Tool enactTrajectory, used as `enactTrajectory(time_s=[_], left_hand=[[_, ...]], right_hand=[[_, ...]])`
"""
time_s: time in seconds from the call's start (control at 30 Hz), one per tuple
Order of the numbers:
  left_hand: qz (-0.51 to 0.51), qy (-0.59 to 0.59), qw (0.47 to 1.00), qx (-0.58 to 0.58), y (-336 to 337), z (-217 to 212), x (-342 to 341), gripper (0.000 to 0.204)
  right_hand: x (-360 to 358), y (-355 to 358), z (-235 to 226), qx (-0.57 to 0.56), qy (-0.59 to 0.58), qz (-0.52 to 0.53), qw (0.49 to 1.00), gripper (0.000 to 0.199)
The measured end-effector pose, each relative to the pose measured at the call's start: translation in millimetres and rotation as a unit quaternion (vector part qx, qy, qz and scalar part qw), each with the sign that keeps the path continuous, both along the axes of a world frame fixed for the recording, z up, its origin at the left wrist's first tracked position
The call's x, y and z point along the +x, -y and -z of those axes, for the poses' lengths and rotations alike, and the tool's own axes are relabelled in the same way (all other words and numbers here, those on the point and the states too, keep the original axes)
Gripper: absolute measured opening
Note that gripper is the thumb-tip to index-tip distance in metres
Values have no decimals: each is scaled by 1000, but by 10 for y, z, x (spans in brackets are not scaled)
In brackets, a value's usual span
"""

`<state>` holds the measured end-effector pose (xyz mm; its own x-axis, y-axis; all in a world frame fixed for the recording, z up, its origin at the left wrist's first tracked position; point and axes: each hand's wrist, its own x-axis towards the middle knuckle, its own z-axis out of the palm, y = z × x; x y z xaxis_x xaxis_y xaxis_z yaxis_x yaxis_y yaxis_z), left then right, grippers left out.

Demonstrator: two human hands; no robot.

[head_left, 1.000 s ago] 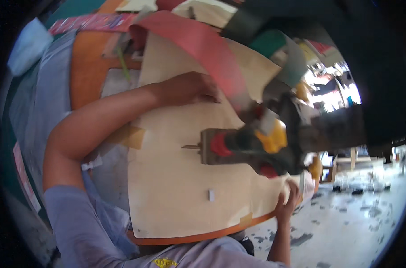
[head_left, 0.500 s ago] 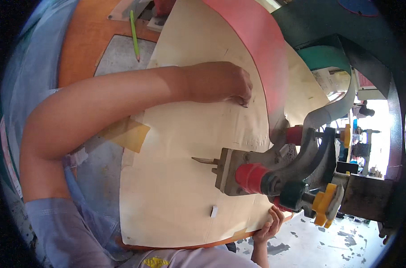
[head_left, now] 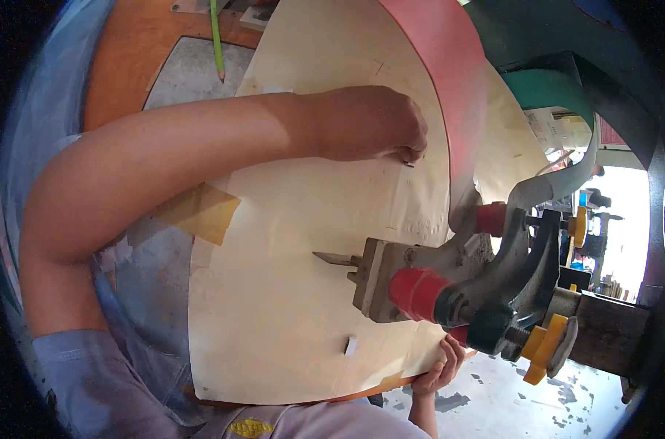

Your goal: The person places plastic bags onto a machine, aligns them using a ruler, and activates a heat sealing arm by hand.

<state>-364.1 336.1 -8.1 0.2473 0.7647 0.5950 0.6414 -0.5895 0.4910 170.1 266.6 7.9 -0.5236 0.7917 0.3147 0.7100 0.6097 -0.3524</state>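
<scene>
A large pale sheet (head_left: pixel 303 322) lies spread in front of me under a metal machine head (head_left: pixel 380 282). My left hand (head_left: pixel 380 124) is closed over the sheet's upper part, knuckles up. A tiny dark tip shows below its fingers; what it belongs to is hidden. At the sheet's near right edge, my right hand (head_left: pixel 441 372) has its fingers curled over the border. A pointed metal blade (head_left: pixel 334 258) sticks out leftward from the machine head, above the sheet and apart from both hands. A small white tab (head_left: pixel 351 345) sits on the sheet below it.
A curved red metal band (head_left: pixel 457 80) arches above the sheet. Yellow knobs (head_left: pixel 543 350) and a red-wrapped part (head_left: pixel 418 294) jut from the machine. A green pencil (head_left: pixel 217 44) lies at the upper left, across a grey plate (head_left: pixel 193 73). Amber film (head_left: pixel 200 212) lies under my left forearm.
The view has shifted slightly, so the machine sits a little further right. My left hand appears slightly higher and further right, still closed. My right hand keeps its place at the edge.
</scene>
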Motion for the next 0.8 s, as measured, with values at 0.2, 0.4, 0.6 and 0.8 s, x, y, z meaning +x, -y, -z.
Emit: enactTrajectory(time_s=[0.2,0.4,0.6,0.8], left_hand=[[-13,-13,1000,14,-34,19,19,11],[2,-12,999,-35,-46,-18,38,9],[-12,-22,1000,-9,-58,5,52,8],[-8,-76,997,12,-40,18,17,6]], right_hand=[[-93,22,8,-19,-41,-13,999,56],[-152,19,-44,3,-18,-23,1000,58],[-131,27,-32,8,-20,-19,1000,60],[-125,51,-28,-20,-24,10,999,65]])
